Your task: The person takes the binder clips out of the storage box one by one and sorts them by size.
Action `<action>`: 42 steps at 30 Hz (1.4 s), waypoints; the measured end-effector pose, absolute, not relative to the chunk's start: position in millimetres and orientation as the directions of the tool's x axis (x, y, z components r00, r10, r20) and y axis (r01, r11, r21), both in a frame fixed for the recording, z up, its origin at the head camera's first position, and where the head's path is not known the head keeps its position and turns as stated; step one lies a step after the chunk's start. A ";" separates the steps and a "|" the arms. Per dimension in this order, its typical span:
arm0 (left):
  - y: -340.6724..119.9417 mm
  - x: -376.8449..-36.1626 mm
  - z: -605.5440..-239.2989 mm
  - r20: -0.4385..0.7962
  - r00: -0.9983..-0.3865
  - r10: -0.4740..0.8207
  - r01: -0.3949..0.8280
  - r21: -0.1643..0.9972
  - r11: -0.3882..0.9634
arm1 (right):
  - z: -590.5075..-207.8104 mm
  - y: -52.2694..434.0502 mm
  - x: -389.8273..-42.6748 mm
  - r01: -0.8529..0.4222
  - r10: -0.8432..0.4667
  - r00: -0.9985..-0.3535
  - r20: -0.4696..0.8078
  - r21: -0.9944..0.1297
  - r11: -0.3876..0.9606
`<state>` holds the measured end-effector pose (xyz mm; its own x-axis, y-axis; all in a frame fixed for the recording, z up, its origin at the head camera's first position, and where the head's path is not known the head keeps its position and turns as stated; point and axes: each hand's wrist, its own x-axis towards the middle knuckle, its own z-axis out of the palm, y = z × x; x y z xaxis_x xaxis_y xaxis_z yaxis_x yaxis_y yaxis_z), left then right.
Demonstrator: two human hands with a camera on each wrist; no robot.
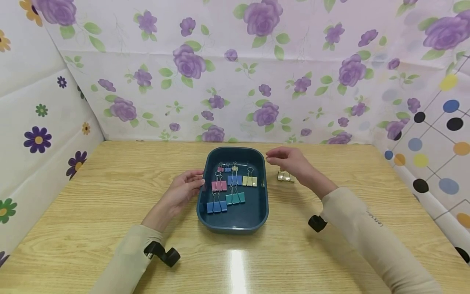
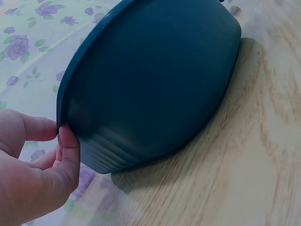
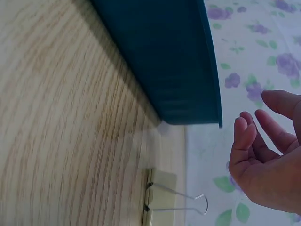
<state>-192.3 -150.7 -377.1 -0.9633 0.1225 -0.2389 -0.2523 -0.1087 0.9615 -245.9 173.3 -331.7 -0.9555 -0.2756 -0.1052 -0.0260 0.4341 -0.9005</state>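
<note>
A dark teal tray (image 1: pixel 205 212) sits mid-table and holds several binder clips: pink (image 1: pixel 219 185), blue (image 1: pixel 216 206), green (image 1: pixel 235 198), a second blue (image 1: pixel 234 179), yellow (image 1: pixel 249 181) and small ones at the back. My left hand (image 1: pixel 182 192) touches the tray's left rim (image 2: pixel 63 113) with thumb and fingertips. My right hand (image 1: pixel 290 161) hovers loosely open above the table, just right of the tray, holding nothing. A gold binder clip (image 1: pixel 284 176) lies on the table under that hand, also seen in the right wrist view as the gold clip (image 3: pixel 160 197).
The wooden table (image 1: pixel 110 196) is walled by flowered sheets at the back (image 1: pixel 235 81) and left, and a dotted sheet (image 1: pixel 433 139) at the right. Small black wrist cameras (image 1: pixel 167 255) sit on both sleeves.
</note>
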 end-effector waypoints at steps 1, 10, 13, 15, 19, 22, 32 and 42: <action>-150.6 -192.3 -376.9 -0.238 -0.963 0.124 -0.251 0.962 -0.109 | -330.7 171.0 -244.5 -0.028 -0.282 -0.953 -0.107 -0.900 0.436; -150.9 -192.1 -376.5 -0.239 -0.963 0.125 -0.252 0.962 -0.101 | -324.3 159.2 -237.0 -0.067 -0.347 -0.931 -0.111 -0.884 0.463; -151.1 -192.4 -376.9 -0.241 -0.963 0.124 -0.254 0.962 -0.101 | -322.7 156.2 -235.7 -0.076 -0.374 -0.920 -0.120 -0.880 0.468; -151.1 -192.4 -377.0 -0.240 -0.963 0.125 -0.253 0.962 -0.102 | -321.6 153.5 -234.7 -0.080 -0.389 -0.912 -0.129 -0.875 0.477; -150.8 -191.9 -376.3 -0.238 -0.963 0.124 -0.251 0.962 -0.103 | -319.9 146.0 -233.2 -0.091 -0.418 -0.896 -0.147 -0.862 0.498; -150.4 -191.5 -376.0 -0.237 -0.964 0.122 -0.250 0.963 -0.104 | -320.1 139.3 -232.5 -0.092 -0.432 -0.887 -0.165 -0.853 0.514; -151.7 -191.7 -374.5 -0.241 -0.963 0.117 -0.253 0.962 -0.099 | -323.0 113.0 -229.9 -0.112 -0.470 -0.857 -0.209 -0.816 0.567; -151.8 -192.6 -376.2 -0.243 -0.962 0.126 -0.256 0.961 -0.101 | -331.3 89.0 -237.6 -0.185 -0.487 -0.850 -0.198 -0.754 0.630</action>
<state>-192.6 -151.8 -376.2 -0.9618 0.1261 -0.2431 -0.2562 -0.1011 0.9613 -237.6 89.0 -331.3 -0.8504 -0.4873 -0.1985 -0.1850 0.6300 -0.7542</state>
